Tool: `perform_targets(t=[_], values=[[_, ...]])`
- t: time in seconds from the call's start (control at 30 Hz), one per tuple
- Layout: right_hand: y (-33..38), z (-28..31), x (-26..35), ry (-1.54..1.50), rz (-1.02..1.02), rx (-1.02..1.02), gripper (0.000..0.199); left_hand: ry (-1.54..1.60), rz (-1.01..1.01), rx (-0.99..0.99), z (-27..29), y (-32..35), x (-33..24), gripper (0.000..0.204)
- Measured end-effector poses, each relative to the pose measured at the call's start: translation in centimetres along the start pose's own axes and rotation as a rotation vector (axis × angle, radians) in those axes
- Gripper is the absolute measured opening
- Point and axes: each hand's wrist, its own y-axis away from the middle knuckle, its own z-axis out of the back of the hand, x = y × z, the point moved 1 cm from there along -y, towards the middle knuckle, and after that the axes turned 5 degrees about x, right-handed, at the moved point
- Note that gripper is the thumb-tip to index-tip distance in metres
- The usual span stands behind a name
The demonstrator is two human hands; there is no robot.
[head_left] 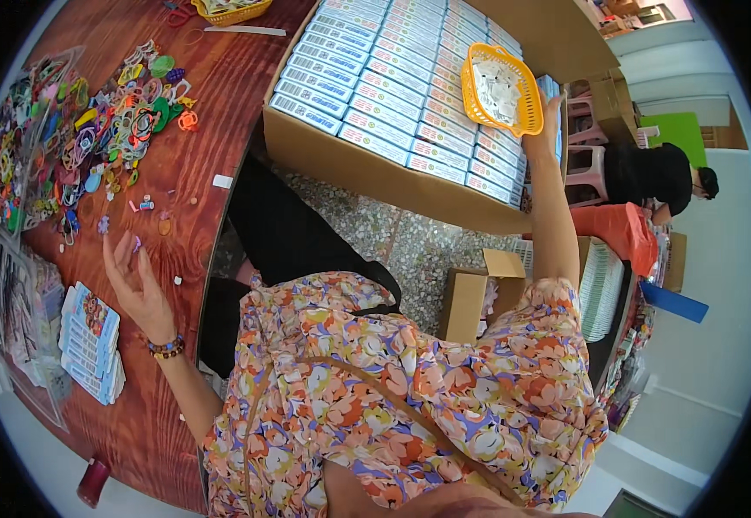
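My right hand (549,123) reaches far out and grips the rim of an orange plastic basket (500,86) holding pale small pieces. The basket rests on rows of blue-and-white flat packs (392,86) that fill a large cardboard box (375,177). My left hand (138,281), with a bead bracelet on the wrist, hovers palm-up and fingers spread over the red-brown wooden table (211,112). It is close to a few loose small pieces (145,205) and holds nothing that I can make out. A heap of colourful plastic rings and charms (90,129) lies beyond it.
A stack of printed packs (90,341) lies by the table's left edge. A small open cardboard box (479,293) stands on the speckled floor. Another person with dark hair (652,173) sits at the right near pink stools (587,138). A yellow basket (228,10) sits at the table's far end.
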Motion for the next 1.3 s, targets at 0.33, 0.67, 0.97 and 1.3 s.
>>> perform_targets(t=[0.33,0.67,0.97,1.3], values=[[2.7,-4.9,-1.0,-0.361,-0.249,-0.125,0.064,0.049,0.175,-0.135,0.7,0.7,0.6,0.047],[0.7,0.4,14.3,0.412,0.431,-0.499,0.040,-0.241,0.220,-0.487,7.9,6.1,3.3,0.026],[12.5,-39.4,33.5,-0.027,0.780,0.945,0.023,-1.133,0.323,-0.615,15.8,5.4,5.4,0.058],[23.6,-63.9,44.1,-0.204,0.723,1.199,0.036,-0.991,0.383,-0.518,17.1,6.3,7.7,0.060]])
